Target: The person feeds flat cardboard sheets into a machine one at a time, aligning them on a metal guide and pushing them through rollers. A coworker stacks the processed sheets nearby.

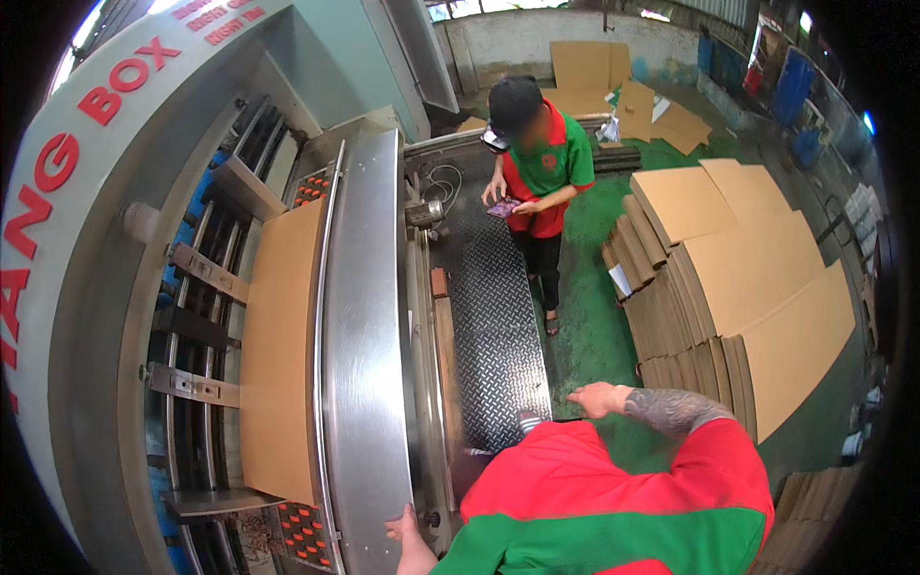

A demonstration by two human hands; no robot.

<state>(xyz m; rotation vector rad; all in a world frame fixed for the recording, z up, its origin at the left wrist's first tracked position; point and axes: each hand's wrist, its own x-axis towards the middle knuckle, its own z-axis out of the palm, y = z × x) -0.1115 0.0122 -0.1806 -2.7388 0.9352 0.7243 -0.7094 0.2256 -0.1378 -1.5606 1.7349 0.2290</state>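
My left hand [409, 544] rests at the near end of a long steel table [364, 316] on the machine. Its visible fingers are apart and touch the metal edge; the rest is partly cut off by the frame. My right hand [599, 399] hangs over the green floor beside my knee, fingers loosely extended, with nothing visible in it. Left of the steel table, a flat brown cardboard sheet [278, 355] lies in the machine, under metal arms [196, 383].
Ahead, a person [546, 163] in a red and green shirt stands holding a phone-like object [503, 206]. A tread-plate step [494, 326] runs along the machine. At right stand stacked cardboard sheets [747, 268]. More cardboard [594, 72] leans against the far wall.
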